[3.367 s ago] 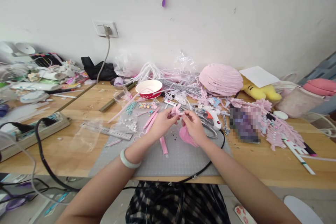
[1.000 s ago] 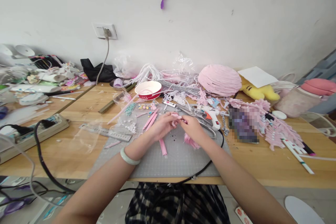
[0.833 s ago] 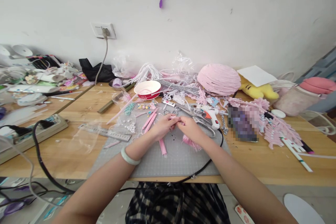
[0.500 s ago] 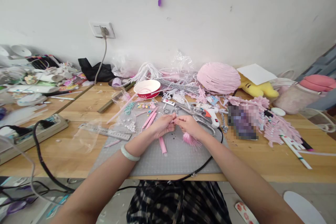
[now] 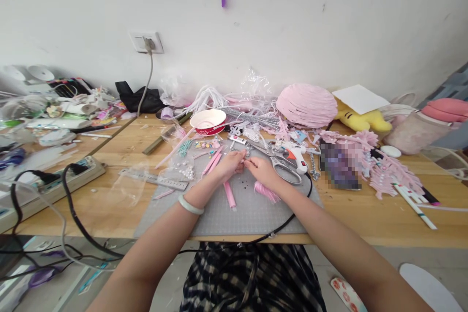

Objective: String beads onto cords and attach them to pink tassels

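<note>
My left hand (image 5: 231, 165) and my right hand (image 5: 261, 170) meet over the grey cutting mat (image 5: 219, 222), fingertips pinched together. What is between them is too small to make out. A pink tassel (image 5: 266, 192) shows just below my right hand; whether it hangs from those fingers or lies on the mat, I cannot tell. Beneath my left hand a pink tube-like strip (image 5: 229, 194) lies on the mat, with other pink strips (image 5: 212, 161) behind the wrist. Grey-handled scissors (image 5: 287, 173) and a white and orange glue gun (image 5: 299, 158) rest right of my hands.
A red and white bowl (image 5: 208, 129) stands behind the hands, near loose beads (image 5: 188, 171) and a steel ruler (image 5: 157, 179). A black cable (image 5: 292, 217) crosses the mat's front right. At left is a power strip (image 5: 87, 170); at right lies a blurred-out flat object (image 5: 340, 165).
The view has shifted slightly, moving most of the table rightward and its front edge up. Both hands stay together, fingertips still pinched, with only small finger movements.
</note>
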Tool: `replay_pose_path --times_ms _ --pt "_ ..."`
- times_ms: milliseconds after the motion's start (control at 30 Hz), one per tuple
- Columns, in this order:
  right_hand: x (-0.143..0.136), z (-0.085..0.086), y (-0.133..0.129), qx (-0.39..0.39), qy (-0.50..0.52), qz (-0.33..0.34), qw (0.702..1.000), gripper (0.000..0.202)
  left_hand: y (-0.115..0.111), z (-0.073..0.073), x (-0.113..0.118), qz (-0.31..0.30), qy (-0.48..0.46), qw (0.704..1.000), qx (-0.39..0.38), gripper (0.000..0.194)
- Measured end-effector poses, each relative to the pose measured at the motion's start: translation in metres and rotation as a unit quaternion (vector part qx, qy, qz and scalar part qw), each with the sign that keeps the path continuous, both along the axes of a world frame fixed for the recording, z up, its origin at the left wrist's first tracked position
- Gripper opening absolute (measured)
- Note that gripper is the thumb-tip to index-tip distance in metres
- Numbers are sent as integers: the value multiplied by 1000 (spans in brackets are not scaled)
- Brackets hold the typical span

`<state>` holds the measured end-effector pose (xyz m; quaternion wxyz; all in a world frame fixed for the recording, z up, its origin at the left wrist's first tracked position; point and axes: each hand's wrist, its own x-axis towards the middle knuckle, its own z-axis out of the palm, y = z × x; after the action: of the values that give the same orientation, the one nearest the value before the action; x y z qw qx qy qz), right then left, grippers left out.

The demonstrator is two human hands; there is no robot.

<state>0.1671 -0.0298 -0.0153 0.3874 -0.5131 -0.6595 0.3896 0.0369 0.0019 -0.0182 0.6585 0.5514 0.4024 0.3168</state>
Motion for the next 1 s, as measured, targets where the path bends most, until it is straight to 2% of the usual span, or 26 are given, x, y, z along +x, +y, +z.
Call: replay_pose_path --times_ms 100,233,400,567,667,800,1000 --pt "3 1 1 5 -1 -1 1000 14 -2 2 -3 -14 16 998 58 28" --pt "9 4 3 -5 29 14 999 20 -2 6 -11 -39 39 986 155 35" --pt "12 5 5 -64 73 16 995 24 1 15 -21 -32 96 948 302 53" --pt "11 5 5 -111 111 34 987 23 -2 23 -23 -37 159 895 416 29" --pt "11 6 4 -120 123 35 984 25 -4 23 -24 -55 193 877 437 24" --pt "9 6 4 -131 134 33 982 27 -4 22 -24 -69 221 867 442 15" --pt "8 4 4 -146 141 22 979 25 -3 23 -21 -58 227 884 405 13"
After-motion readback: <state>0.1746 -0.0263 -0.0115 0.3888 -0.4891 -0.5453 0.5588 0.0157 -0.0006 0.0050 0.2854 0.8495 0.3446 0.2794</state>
